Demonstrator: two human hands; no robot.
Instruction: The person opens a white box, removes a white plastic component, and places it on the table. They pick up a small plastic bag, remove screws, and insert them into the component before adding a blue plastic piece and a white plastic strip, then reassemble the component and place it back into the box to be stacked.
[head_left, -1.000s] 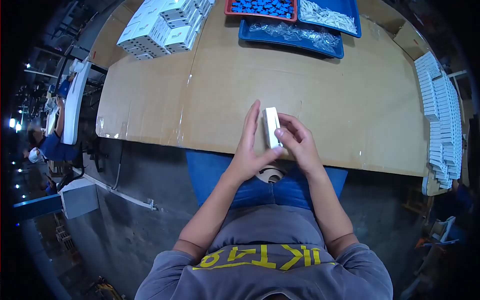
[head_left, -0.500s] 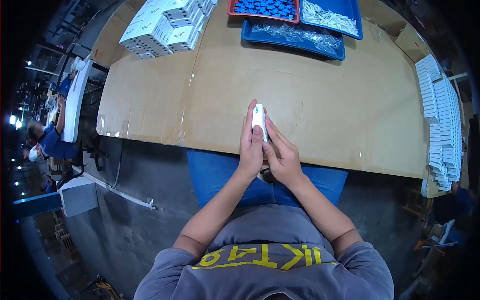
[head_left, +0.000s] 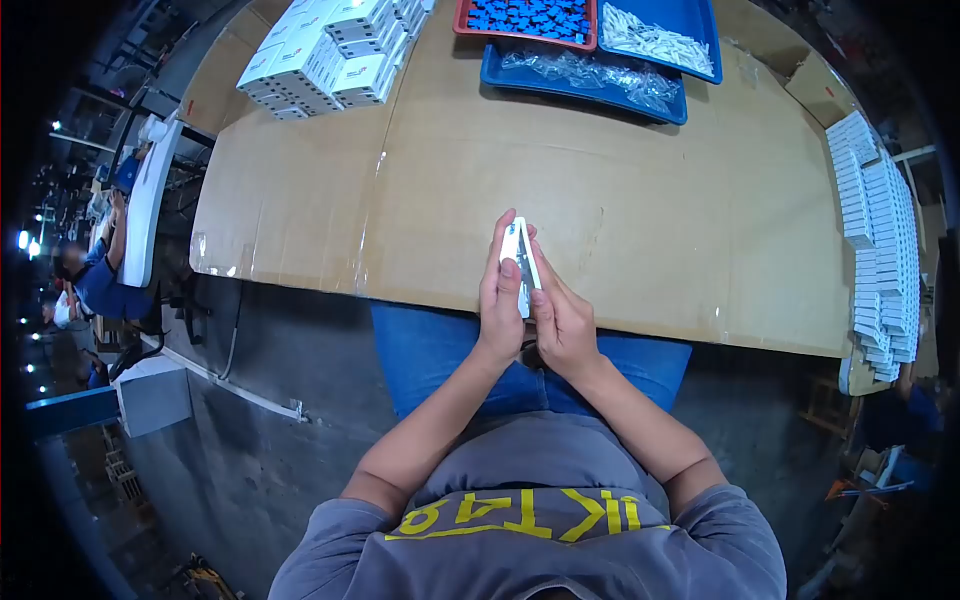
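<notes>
A small white box (head_left: 518, 250) stands on edge between both my hands, just above the near edge of the cardboard-covered table (head_left: 640, 210). My left hand (head_left: 500, 300) presses its left side, thumb on the box's near end. My right hand (head_left: 560, 315) closes against its right side. Both hands grip it together.
White boxes (head_left: 330, 50) are stacked at the far left. A red tray of blue parts (head_left: 525, 15) and blue trays with white parts and clear bags (head_left: 610, 65) sit at the far edge. Rows of flat white boxes (head_left: 880, 230) line the right. Another person (head_left: 85, 280) sits far left.
A second ago my hands were apart with the box held in the right fingers. They have closed together on it, and the box has shifted slightly left and toward me.
</notes>
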